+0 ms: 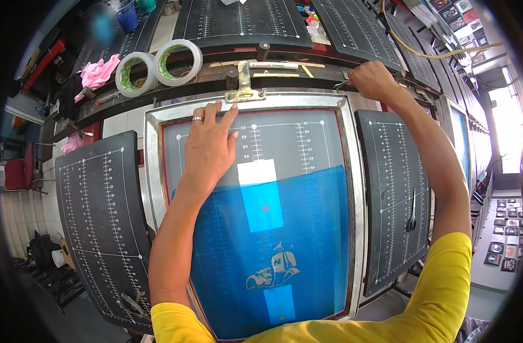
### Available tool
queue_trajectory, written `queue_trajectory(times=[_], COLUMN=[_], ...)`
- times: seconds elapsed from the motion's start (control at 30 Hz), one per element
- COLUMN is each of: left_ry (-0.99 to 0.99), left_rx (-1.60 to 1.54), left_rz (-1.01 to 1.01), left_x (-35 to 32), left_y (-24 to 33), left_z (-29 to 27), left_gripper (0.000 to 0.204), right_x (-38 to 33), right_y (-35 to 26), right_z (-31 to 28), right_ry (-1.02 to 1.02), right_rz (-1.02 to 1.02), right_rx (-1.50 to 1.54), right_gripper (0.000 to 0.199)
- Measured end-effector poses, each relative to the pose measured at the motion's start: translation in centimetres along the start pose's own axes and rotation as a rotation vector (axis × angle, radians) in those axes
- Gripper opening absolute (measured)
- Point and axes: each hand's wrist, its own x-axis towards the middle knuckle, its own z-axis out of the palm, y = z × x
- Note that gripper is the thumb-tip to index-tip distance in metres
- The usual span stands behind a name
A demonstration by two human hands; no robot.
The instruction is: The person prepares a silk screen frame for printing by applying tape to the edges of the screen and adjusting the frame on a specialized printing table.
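The left hand (209, 146) lies flat and spread, palm down, on the far left part of a metal-framed printing screen (152, 171), with its fingertips reaching the frame's far rail. A ring sits on one finger. It grips nothing; it only presses on the mesh and frame. The screen's near half is covered in blue emulsion (307, 246) bearing a pale printed figure, and a white rectangular patch (257, 171) sits at the emulsion's far edge, just right of the left hand's wrist. A brass-coloured clamp (245, 86) bites the middle of the frame's far rail, just beyond the left fingertips.

The right hand (373, 80) is beyond the frame's far right corner, curled closed around a thin, dark tool (341, 84) whose tip pokes out to the left; what kind of tool it is cannot be told.

Black platens with white ruled lines flank the screen: one at the left (98, 228), one at the right (396, 194) with a pair of scissors (411, 214) lying on it. On the dark ledge beyond the screen's far left corner stand two rolls of tape (158, 64) side by side, touching, with a pink rag (98, 73) left of them.
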Motion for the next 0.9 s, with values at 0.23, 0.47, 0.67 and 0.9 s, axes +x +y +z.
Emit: queue_trajectory(times=[0.23, 0.47, 0.67, 0.9], left_ry=[0.007, 0.004, 0.001, 0.008], left_rx=[0.014, 0.015, 0.015, 0.031], left_rz=[0.015, 0.014, 0.006, 0.017], left_x=[0.0, 0.1, 0.1, 0.2], left_y=[0.0, 0.1, 0.4, 0.5], left_z=[0.1, 0.2, 0.1, 0.1], left_gripper=[0.05, 0.05, 0.05, 0.049], right_x=[-3.5, -4.8, -6.0, -2.6], right_y=[-1.0, -1.7, 0.0, 0.9], right_z=[8.5, 10.2, 4.9, 2.0], right_ry=[0.323, 0.405, 0.198, 0.055], right_rz=[0.324, 0.361, 0.292, 0.126], right_rx=[0.447, 0.701, 0.359, 0.086], right_gripper=[0.021, 0.019, 0.021, 0.018])
